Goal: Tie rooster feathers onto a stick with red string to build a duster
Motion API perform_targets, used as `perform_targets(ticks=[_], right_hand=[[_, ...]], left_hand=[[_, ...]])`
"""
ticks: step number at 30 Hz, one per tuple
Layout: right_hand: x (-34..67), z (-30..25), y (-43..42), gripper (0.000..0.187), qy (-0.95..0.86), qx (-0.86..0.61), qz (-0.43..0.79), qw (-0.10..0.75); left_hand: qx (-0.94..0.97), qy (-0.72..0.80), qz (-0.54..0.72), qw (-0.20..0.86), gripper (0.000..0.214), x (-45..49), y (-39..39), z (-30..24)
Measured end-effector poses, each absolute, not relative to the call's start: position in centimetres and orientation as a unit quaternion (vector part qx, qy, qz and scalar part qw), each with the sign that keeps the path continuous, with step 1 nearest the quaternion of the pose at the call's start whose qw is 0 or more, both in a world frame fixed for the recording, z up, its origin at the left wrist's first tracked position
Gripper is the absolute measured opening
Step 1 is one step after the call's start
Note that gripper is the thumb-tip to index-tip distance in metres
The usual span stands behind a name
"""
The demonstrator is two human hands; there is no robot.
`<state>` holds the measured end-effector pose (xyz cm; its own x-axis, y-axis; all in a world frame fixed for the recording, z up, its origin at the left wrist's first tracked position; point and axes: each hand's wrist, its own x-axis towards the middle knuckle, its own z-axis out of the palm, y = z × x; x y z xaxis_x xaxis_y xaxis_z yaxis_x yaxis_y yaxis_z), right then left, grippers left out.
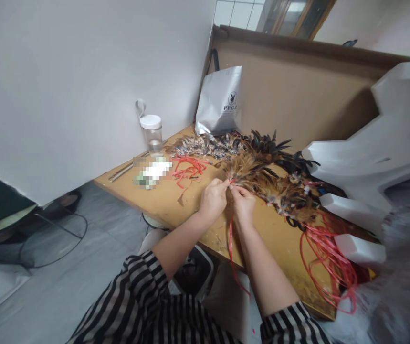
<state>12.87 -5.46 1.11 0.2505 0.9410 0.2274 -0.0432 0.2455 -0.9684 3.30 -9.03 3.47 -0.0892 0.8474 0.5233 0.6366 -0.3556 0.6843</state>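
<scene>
My left hand [215, 198] and my right hand [243, 203] meet over the front of the wooden table [176, 205]. Both are closed in a pinch at the base of a brown feather bunch [242, 169], where a bit of red shows. A red plastic ribbon [230, 239] hangs from my fingers down past the table edge. Just behind lies a pile of grey and dark feathers [222, 143], and more brown feather bunches [287, 193] lie to the right. My fingertips partly hide the binding point.
Short red ribbon pieces [190, 168] lie left of the feathers; a tangle of long red ribbon [328, 263] spills over the right edge. A lidded jar [152, 136], a silver bag [221, 100], thin sticks [128, 167] and white foam pieces [360, 248] stand or lie around. Cardboard [305, 91] rises behind.
</scene>
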Motion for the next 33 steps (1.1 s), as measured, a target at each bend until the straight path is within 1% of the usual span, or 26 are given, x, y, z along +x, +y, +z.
perform_targets(ticks=[5, 10, 15, 19, 29, 31, 33], right_hand=[[13.1, 1.4, -5.8, 0.019, -0.471, -0.456, 0.4, 0.641], [13.2, 1.6, -5.9, 0.024, -0.465, -0.449, 0.409, 0.644], [13.3, 1.5, -5.7, 0.022, -0.457, -0.445, 0.408, 0.653], [13.3, 1.0, -5.4, 0.02, -0.428, -0.438, 0.442, 0.656], [13.6, 1.5, -5.6, 0.019, -0.406, -0.429, 0.492, 0.64], [13.6, 1.7, -5.7, 0.02, -0.398, -0.433, 0.497, 0.638], [13.5, 1.7, -5.7, 0.021, -0.393, -0.435, 0.506, 0.633]], left_hand=[[0.622, 0.526, 0.551, 0.181, 0.027, 3.4, -8.3, 3.4], [0.533, 0.47, 0.62, 0.333, 0.022, 3.9, -7.2, 2.6], [0.438, 0.453, 0.619, 0.469, 0.017, 4.1, -6.9, 3.1], [0.339, 0.433, 0.612, 0.568, 0.014, 4.2, -7.2, 4.1], [0.305, 0.318, 0.562, 0.699, 0.012, 3.4, -7.3, 3.6], [0.295, 0.29, 0.561, 0.717, 0.009, 3.2, -6.9, 3.0], [0.288, 0.277, 0.563, 0.724, 0.01, 3.2, -6.4, 2.4]])
